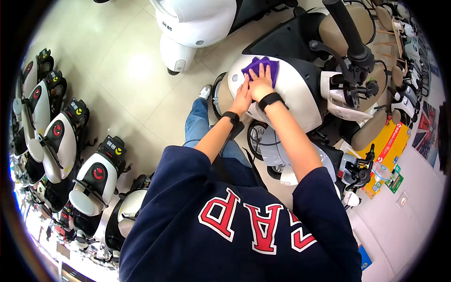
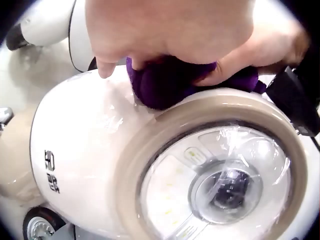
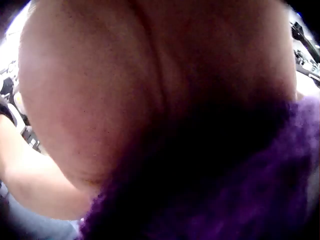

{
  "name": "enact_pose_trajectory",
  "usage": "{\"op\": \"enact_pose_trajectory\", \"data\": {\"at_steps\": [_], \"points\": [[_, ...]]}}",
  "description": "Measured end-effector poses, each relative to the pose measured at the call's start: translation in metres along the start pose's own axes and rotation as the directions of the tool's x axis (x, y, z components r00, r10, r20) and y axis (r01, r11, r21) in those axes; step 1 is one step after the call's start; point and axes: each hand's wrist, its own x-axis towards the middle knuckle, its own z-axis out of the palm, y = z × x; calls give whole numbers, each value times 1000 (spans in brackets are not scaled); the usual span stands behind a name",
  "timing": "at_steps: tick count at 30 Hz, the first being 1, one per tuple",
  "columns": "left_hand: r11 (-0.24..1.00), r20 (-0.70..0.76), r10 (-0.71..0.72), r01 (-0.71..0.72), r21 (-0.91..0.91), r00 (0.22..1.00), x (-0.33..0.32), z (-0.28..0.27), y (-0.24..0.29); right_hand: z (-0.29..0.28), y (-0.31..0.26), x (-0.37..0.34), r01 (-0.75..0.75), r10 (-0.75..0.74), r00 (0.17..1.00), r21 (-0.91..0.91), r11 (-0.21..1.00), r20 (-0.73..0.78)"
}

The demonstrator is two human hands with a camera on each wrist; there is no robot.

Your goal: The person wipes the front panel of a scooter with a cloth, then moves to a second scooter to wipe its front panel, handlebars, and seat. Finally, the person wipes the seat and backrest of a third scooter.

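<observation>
A purple cloth [image 1: 273, 71] lies against the white front panel [image 1: 298, 96] of a scooter. My right hand [image 1: 261, 87] rests on it with straight, spread fingers, pressing it to the panel. Close beside it, my left hand [image 1: 242, 97] has its fingers extended over the cloth's lower edge. In the left wrist view the left hand [image 2: 170, 30] is above the bunched purple cloth [image 2: 162, 85], near the round headlight [image 2: 227, 180] with its beige rim. The right wrist view is filled by the right palm [image 3: 100, 100] and purple cloth [image 3: 270, 185]; the fingertips are hidden there.
Another white scooter [image 1: 199, 23] stands ahead. To the right are the handlebar [image 1: 350, 33] and brake lever of the scooter under my hands. A row of parked scooters [image 1: 96, 174] lines the left side. Tiled floor [image 1: 127, 66] lies between them.
</observation>
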Motion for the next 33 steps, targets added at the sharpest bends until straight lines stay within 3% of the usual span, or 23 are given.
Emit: {"op": "enact_pose_trajectory", "data": {"at_steps": [2, 3, 5, 6, 7, 8, 10, 11, 13, 16, 18, 19, 21, 25, 29, 30, 31, 33], "points": [[1000, 83, -19, 21, -23, 996, -19, -9, -5, 28, -24, 2, -3, 3, 999, -9, 1000, -38], [973, 196, -229, 228, 25, 954, -31, -15, 7, 56, -32, 5, 13, -13, 983, -2, 1000, -181], [947, 342, -315, 316, 52, 885, -45, -11, -15, 54, -36, -13, 118, -123, 992, -115, 986, -33], [928, 357, -342, 372, -14, 869, -52, -11, 1, 54, -31, -27, 196, -201, 972, -54, 979, -123], [902, 374, -367, 424, -79, 852, -59, -10, 25, 43, -27, -45, 218, -237, 958, -126, 968, -162], [886, 333, -335, 415, -208, 881, -64, -8, 41, 47, -22, -52, 251, -260, 931, -69, 966, -258], [919, 366, -340, 388, -66, 866, -59, -13, 47, 47, -9, -67, 325, -285, 858, 22, 945, -428], [930, 383, -343, 369, 6, 858, -56, -16, 49, 42, -2, -75, 364, -297, 862, 95, 926, -411], [970, 346, -241, 213, 117, 907, -56, -22, 76, 29, 12, -99, 401, -272, 790, 128, 907, -549], [983, 203, 30, -66, 173, 979, -55, -20, 113, 18, 33, -127, 383, -141, 765, 267, 884, -629], [945, 210, 154, -206, 253, 965, -42, -13, 133, 15, 46, -143, 339, -15, 740, 353, 872, -672], [915, 228, 242, -300, 271, 943, -34, -9, 139, 10, 53, -154, 316, 40, 768, 432, 845, -640], [834, 239, 390, -451, 316, 889, -17, 5, 151, 13, 63, -163, 262, 161, 715, 473, 841, -681], [681, 368, 466, -591, 432, 805, 6, 29, 187, 37, 71, -174, 185, 400, 590, 601, 778, -701], [506, 526, 500, -725, 468, 688, 11, 63, 213, 65, 75, -198, 225, 622, 526, 800, 556, -580], [494, 554, 522, -759, 425, 649, 13, 75, 214, 82, 80, -200, 223, 648, 491, 803, 552, -582], [472, 608, 493, -779, 413, 622, 13, 87, 216, 98, 83, -206, 227, 678, 511, 844, 487, -528], [345, 742, 336, -808, 477, 581, 9, 113, 220, 125, 82, -215, 287, 733, 448, 859, 424, -512]]}}
